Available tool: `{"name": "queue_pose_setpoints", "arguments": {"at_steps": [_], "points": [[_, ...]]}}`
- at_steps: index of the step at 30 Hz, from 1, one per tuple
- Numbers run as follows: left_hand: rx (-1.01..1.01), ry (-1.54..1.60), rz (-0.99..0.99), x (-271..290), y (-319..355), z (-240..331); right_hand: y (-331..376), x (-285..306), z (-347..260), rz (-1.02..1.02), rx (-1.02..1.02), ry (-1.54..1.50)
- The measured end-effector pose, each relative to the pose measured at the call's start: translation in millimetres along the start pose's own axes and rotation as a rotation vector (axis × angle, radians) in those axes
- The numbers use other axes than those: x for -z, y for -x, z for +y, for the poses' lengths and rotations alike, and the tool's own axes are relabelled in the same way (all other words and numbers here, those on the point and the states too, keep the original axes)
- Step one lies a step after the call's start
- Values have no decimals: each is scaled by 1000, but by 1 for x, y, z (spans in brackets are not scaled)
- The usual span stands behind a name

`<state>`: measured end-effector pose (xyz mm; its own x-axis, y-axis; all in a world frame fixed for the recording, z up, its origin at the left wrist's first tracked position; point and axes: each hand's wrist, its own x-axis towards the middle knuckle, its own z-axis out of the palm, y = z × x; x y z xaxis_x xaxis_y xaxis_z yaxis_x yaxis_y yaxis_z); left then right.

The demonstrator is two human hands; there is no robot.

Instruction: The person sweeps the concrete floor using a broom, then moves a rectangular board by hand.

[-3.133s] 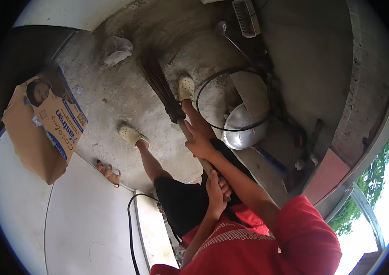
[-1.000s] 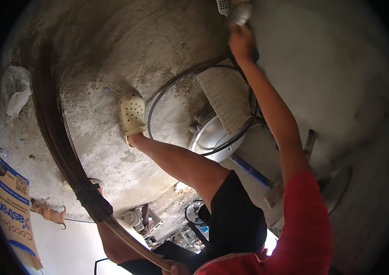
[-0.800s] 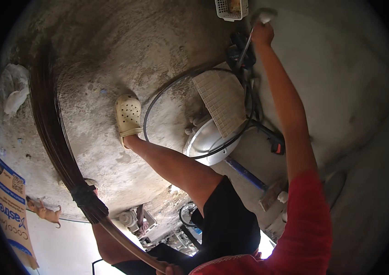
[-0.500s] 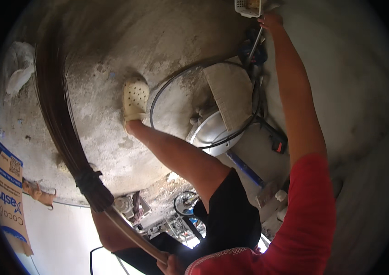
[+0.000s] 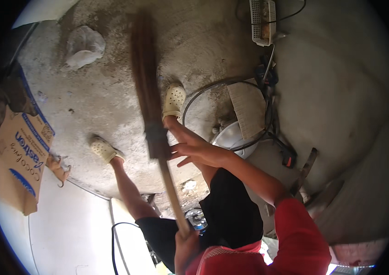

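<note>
White mesh basket (image 5: 262, 20) holds something small; left hand (image 5: 186, 247) grips broom (image 5: 151, 110).

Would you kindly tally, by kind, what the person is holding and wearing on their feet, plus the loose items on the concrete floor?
Brooms: 1
Cream clogs: 2
Cardboard boxes: 1
Crumpled plastic bags: 1
White perforated baskets: 1
Total: 6
</note>
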<state>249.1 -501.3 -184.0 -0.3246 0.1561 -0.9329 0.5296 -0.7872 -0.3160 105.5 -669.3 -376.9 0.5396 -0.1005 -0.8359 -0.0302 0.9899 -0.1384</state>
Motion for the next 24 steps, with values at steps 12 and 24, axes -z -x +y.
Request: {"name": "queue_pose_setpoints", "arguments": {"at_steps": [12, 24], "points": [[-17, -11, -441, -83, 14, -4, 103, -65, -5, 845, 243, 187], [-268, -207, -68, -65, -107, 68, -64, 9, -17, 808, 101, 597]]}}
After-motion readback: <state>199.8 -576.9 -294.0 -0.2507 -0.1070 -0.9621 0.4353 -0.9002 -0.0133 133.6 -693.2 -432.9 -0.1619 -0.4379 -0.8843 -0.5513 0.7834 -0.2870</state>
